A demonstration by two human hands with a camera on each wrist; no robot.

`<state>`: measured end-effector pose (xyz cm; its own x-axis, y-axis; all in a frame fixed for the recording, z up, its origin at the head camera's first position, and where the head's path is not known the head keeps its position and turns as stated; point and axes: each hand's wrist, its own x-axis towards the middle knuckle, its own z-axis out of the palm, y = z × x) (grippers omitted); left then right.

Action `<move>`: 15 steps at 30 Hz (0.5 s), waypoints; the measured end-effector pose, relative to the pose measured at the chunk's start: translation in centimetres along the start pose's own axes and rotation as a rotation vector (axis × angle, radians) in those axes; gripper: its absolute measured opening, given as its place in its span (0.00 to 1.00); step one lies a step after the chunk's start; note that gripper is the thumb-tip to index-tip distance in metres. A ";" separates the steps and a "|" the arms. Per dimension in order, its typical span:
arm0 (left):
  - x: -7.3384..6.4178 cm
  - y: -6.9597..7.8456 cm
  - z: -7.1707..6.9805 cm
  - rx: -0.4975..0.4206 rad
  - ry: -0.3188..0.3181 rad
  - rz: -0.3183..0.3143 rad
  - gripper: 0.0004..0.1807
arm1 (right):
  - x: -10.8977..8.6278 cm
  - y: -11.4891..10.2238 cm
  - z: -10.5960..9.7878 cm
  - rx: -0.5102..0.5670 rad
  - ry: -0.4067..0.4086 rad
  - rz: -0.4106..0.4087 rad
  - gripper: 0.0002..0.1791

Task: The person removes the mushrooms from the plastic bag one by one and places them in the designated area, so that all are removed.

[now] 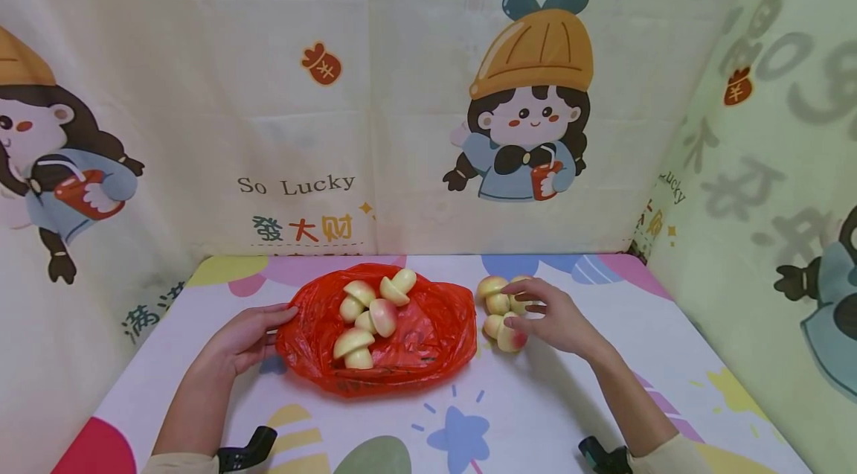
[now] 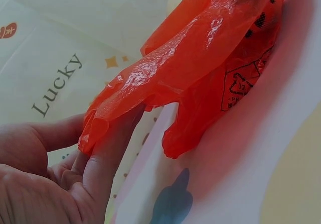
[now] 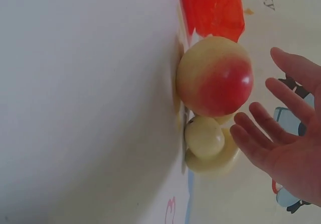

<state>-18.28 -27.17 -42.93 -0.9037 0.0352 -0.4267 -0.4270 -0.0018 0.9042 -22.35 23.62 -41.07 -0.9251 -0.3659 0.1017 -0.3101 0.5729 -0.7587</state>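
A red plastic bag (image 1: pixel 428 332) lies spread open on the table, with several toy mushrooms (image 1: pixel 384 316) inside its left half. Its left rim is pinched by my left hand (image 1: pixel 244 332); the left wrist view shows the thin red film between the thumb and fingers. Just right of the bag, more cream toy mushrooms (image 1: pixel 492 285) with pink-tinged caps sit close together. My right hand (image 1: pixel 552 314) hovers over them with fingers spread, partly hiding one. In the right wrist view a gap separates the fingertips from the nearest pink cap (image 3: pixel 215 76).
The table (image 1: pixel 535 414) has a white cover with coloured prints. Printed cloth (image 1: pixel 415 102) hangs behind it and along both sides. Dark wrist devices (image 1: pixel 248 449) are strapped to both forearms.
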 end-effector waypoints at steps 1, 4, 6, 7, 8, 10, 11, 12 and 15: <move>0.0 0.0 0.0 0.000 0.000 -0.001 0.38 | 0.0 -0.1 0.0 0.007 0.011 0.001 0.28; 0.1 0.0 0.0 -0.001 0.000 -0.001 0.38 | 0.1 -0.3 0.1 0.021 0.036 -0.007 0.27; 0.1 0.0 0.0 -0.002 -0.001 -0.001 0.38 | 0.2 -0.5 0.1 0.037 0.048 -0.007 0.26; 0.1 0.0 0.0 -0.003 0.000 -0.002 0.38 | 0.2 -0.6 0.2 0.045 0.053 -0.005 0.26; 0.1 0.0 0.0 -0.004 0.000 -0.002 0.38 | 0.3 -0.7 0.2 0.052 0.055 -0.001 0.26; 0.2 0.0 -0.1 -0.006 0.002 -0.003 0.38 | 0.3 -0.8 0.3 0.063 0.056 0.008 0.26; 0.2 -0.1 -0.1 -0.007 0.002 -0.003 0.38 | 0.4 -0.8 0.3 0.068 0.055 0.011 0.26; 0.2 -0.1 -0.1 -0.007 0.002 -0.003 0.38 | 0.4 -0.9 0.3 0.075 0.056 0.015 0.26; 0.2 -0.1 -0.2 -0.009 0.001 0.001 0.38 | 0.5 -1.0 0.5 0.082 0.058 0.019 0.26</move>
<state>-18.41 -27.35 -43.15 -0.9041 0.0341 -0.4259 -0.4265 -0.0113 0.9044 -22.43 22.48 -40.52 -0.9427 -0.3106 0.1220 -0.2751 0.5165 -0.8109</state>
